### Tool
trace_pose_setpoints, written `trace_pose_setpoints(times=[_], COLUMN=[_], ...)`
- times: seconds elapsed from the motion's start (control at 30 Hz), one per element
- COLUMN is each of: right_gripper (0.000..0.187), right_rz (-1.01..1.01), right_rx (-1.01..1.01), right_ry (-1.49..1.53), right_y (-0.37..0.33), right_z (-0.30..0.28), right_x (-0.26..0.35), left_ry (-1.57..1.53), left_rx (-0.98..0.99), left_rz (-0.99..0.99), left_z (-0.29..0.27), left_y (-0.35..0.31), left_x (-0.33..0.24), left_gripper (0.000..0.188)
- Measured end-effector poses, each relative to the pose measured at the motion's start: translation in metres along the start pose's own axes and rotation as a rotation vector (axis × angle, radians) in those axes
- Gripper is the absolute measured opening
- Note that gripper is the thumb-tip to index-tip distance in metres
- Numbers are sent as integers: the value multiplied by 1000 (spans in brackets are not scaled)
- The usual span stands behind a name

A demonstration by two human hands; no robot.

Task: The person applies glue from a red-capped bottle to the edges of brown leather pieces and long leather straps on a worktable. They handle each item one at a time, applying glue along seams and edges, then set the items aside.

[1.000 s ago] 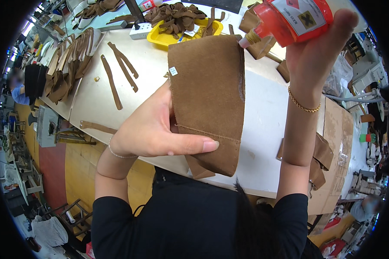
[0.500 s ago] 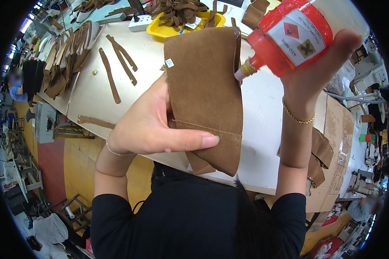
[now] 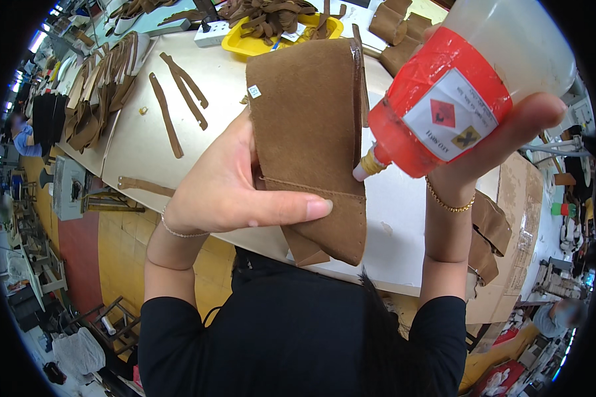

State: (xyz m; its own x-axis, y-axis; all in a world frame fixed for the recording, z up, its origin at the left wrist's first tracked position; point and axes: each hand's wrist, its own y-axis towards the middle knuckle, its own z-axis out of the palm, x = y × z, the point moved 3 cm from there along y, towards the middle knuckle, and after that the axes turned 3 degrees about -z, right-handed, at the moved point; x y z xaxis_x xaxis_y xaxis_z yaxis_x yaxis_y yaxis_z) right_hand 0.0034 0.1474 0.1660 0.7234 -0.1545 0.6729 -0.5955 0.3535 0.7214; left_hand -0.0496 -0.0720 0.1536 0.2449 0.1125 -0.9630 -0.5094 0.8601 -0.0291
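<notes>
My left hand (image 3: 235, 188) grips a folded brown suede piece (image 3: 304, 112), the thumb lying across its stitched seam and the other fingers hidden behind. A small pale sticker sits at the piece's left edge. In my right hand (image 3: 496, 142) is a glue bottle (image 3: 437, 99), translucent with a red lower part and hazard labels. It is tipped with the nozzle (image 3: 363, 173) down, at the right edge of the suede just above the seam. Along the upper part of that edge runs a dark, shiny line.
Loose brown strips (image 3: 165, 116) lie on the pale table (image 3: 212, 79) at left, beside a stack of brown pieces (image 3: 106, 92). A yellow tray (image 3: 245, 45) heaped with strips stands at the back, next to a white power strip (image 3: 212, 34). More brown pieces (image 3: 490, 231) lie at right on cardboard (image 3: 520, 218).
My right hand has brought the bottle down and nearer, its nozzle travelling along the suede's right edge from the upper part to near the seam. My left hand has shifted slightly left.
</notes>
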Motion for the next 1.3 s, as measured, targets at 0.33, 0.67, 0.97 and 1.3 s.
trace_pose_setpoints(times=[0.33, 0.67, 0.97, 1.3], right_gripper=[110, 79, 67, 70], right_rz=[140, 356, 259, 339], right_rx=[-95, -838, -1162, -1265], right_ry=[-333, 228, 184, 269], right_y=[-29, -132, -235, -232], right_z=[-7, -167, -250, -240], right_x=[5, 16, 42, 42], left_ry=[77, -139, 314, -170], left_rx=[-209, -30, 536, 562], left_rz=[-41, 175, -108, 166], left_z=[-2, 2, 134, 354], left_y=[-1, 31, 249, 465], left_x=[-11, -83, -78, -51], left_gripper=[79, 67, 41, 23])
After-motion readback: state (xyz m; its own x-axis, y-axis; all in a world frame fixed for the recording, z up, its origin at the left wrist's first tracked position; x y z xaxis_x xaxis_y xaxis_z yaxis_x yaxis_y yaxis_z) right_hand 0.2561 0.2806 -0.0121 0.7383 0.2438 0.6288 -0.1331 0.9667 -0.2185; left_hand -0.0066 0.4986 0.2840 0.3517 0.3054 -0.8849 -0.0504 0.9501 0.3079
